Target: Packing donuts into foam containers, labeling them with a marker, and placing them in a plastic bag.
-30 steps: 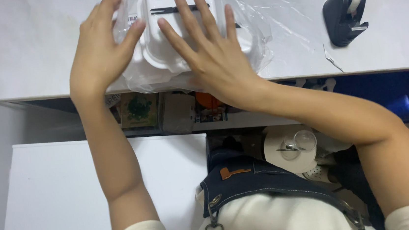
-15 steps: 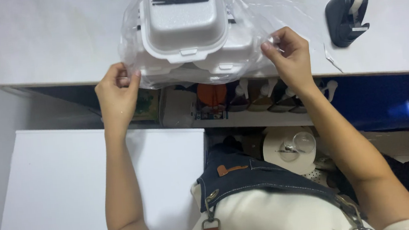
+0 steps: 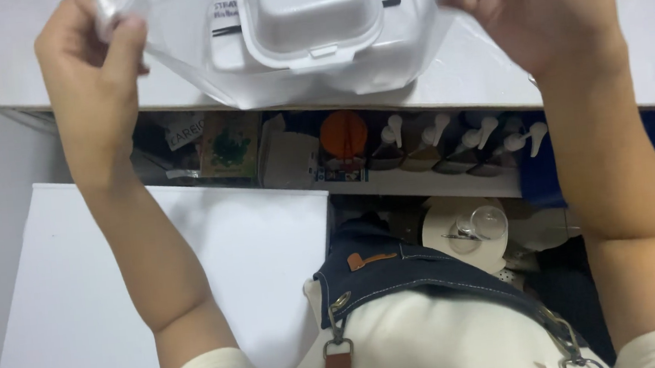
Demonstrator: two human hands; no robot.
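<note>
Left hand [image 3: 92, 66]: raised at the left, fingers pinched on the left edge of the clear plastic bag [image 3: 199, 69].
Foam container [image 3: 311, 19]: white, inside the bag, on the pale counter [image 3: 475, 68] near its front edge.
Right hand [image 3: 541, 7]: raised at the right, fingers clenched on the bag's right edge.
Shelf [image 3: 422, 180]: below the counter, holding white plastic spoons [image 3: 437, 131].

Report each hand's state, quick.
Left hand: closed, pinching the clear plastic bag edge.
Right hand: closed on the bag's other edge.
</note>
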